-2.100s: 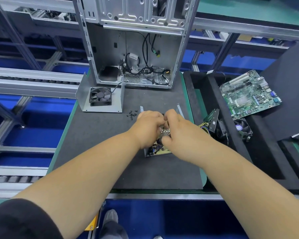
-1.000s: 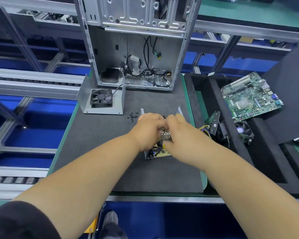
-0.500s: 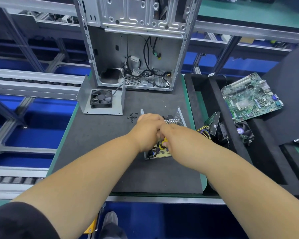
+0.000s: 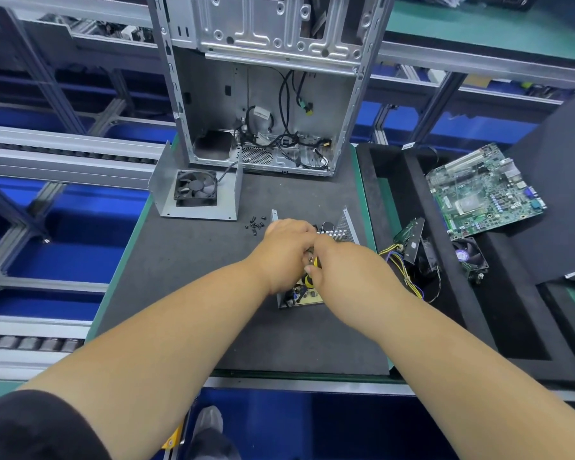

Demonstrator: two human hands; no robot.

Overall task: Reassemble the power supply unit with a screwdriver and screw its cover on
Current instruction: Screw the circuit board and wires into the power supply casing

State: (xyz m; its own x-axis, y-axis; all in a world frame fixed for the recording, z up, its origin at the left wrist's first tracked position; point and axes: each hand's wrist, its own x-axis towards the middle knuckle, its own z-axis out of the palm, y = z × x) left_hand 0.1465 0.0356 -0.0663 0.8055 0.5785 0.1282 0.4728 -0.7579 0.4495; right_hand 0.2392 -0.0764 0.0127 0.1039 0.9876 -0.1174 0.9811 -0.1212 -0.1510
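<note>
The open power supply base, a metal tray with a mesh wall, lies on the dark mat. Its circuit board shows at the near end. Both my hands sit on top of it, touching each other. My left hand curls down over the board's parts. My right hand pinches at the same spot, its thumb beside a yellow part. What lies under the fingers is hidden. The bent metal cover with its black fan stands at the left. Several black screws lie beside my left hand. I see no screwdriver.
An empty computer case with loose cables stands upright at the back of the mat. To the right, black foam trays hold a green motherboard, a small cooler fan and a bundle of yellow and black wires.
Both hands have sunk lower into the power supply base. The silver part seen between them earlier is now covered, and a yellow part shows by my right thumb.
</note>
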